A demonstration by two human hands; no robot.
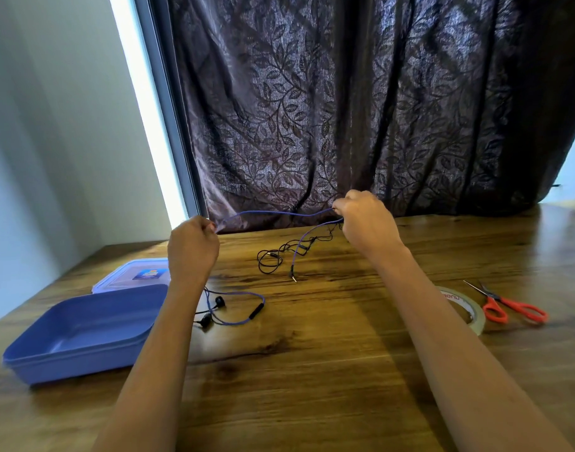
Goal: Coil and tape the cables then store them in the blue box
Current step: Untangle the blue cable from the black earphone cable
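A blue earphone cable (279,213) is stretched in the air between both hands above the wooden table. My left hand (191,247) pinches one end of the span; my right hand (366,221) grips the other. From the right hand the cable hangs down to its jack plug (292,275) on the table. Its earbuds and remote (221,309) lie below my left forearm. A thin black cable (279,254) lies tangled behind. The open blue box (80,334) stands at the left, with its lid (131,275) behind it.
A roll of tape (465,311) lies at the right, partly hidden by my right forearm. Red-handled scissors (507,308) lie beside it. A dark patterned curtain (344,109) hangs along the table's far edge.
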